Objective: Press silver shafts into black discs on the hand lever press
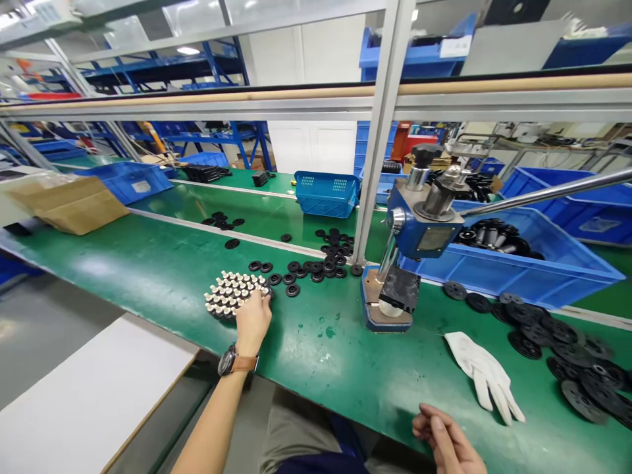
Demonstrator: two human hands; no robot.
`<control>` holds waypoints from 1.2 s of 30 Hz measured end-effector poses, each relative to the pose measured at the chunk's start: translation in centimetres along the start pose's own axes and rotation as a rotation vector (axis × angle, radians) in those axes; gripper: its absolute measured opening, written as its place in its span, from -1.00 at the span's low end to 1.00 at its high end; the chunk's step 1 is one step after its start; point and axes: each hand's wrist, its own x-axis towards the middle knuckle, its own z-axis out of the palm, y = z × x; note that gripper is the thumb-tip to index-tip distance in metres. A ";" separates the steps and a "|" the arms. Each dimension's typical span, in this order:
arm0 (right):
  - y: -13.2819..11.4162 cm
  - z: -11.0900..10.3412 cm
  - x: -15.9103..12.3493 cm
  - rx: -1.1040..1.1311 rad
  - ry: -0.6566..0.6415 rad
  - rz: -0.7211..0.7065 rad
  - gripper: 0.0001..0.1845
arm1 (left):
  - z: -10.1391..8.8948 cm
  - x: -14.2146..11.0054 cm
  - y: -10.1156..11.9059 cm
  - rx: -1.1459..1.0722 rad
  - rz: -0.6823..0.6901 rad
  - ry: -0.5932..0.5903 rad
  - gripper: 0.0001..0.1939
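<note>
My left hand (253, 320), with a watch on the wrist, reaches onto the green bench and its fingers close at the right edge of a cluster of small metal-topped parts (231, 293); what they pinch is hidden. Small black rings (296, 271) lie just beyond that cluster. My right hand (447, 440) rests at the near edge of the bench, fingers loosely curled, holding nothing. A blue hand press (415, 257) with a long metal lever (548, 193) stands between the hands.
A white glove (486, 374) lies right of the press. Black discs (563, 336) are spread at the far right. A blue bin (518, 263) of black parts sits behind the press. A blue basket (326, 193) and cardboard box (66, 203) stand further back. A metal post (375, 145) rises mid-bench.
</note>
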 end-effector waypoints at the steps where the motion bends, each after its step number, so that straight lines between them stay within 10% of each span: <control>1: -0.2 0.3 -0.5 -0.036 0.007 -0.017 -0.37 | 0.0 -0.6 -0.2 -0.016 0.051 -0.006 -0.84; 11: -3.9 7.7 -1.1 -0.300 -0.229 -0.223 -0.52 | -2.9 -3.7 -2.0 -0.293 0.391 0.080 -0.79; 16: -3.5 11.4 -1.3 -0.420 -0.359 -0.501 -0.51 | -3.9 -7.7 4.3 -0.496 0.374 -0.012 -0.80; 18: -3.7 12.3 -1.5 -0.465 -0.409 -0.596 -0.30 | -4.1 -9.6 7.7 -0.824 0.239 -0.342 -0.78; 22: -3.7 11.6 -1.0 -0.510 -0.468 -0.576 -0.33 | -4.1 -12.2 12.9 -1.171 0.022 -0.742 -0.71; 27: -3.2 9.7 -1.0 -0.367 -0.368 -0.324 -0.40 | -2.7 -14.6 15.8 -1.198 -0.006 -0.599 -0.69; 36: -3.3 8.5 -2.0 -0.364 -0.453 -0.293 -0.22 | -2.3 -15.6 15.9 -0.930 0.123 -0.727 -0.82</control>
